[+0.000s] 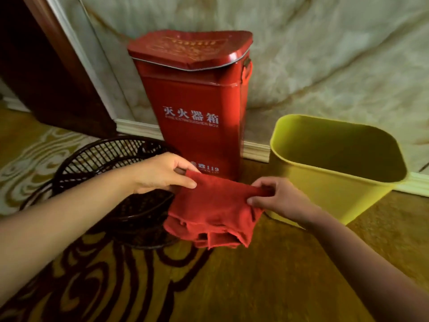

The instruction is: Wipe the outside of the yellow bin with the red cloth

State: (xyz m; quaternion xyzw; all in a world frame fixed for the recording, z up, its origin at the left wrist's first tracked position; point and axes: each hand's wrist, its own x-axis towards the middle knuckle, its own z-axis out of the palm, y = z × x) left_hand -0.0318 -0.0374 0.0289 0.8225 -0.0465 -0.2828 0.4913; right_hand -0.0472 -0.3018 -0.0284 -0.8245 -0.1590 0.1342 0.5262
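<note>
A folded red cloth (210, 214) hangs in the air between my two hands, above the carpet. My left hand (160, 171) pinches its upper left corner. My right hand (276, 198) pinches its upper right corner. The yellow bin (320, 189) stands upright and open-topped on the floor to the right, just behind my right hand, with nothing visible inside. The cloth does not touch the bin.
A tall red fire extinguisher box (197, 101) stands against the marble wall (325, 54) behind the cloth. A dark wicker basket (116, 173) sits on the floor under my left forearm. Patterned carpet (162, 287) covers the floor. A dark wooden door frame (46, 66) is at the far left.
</note>
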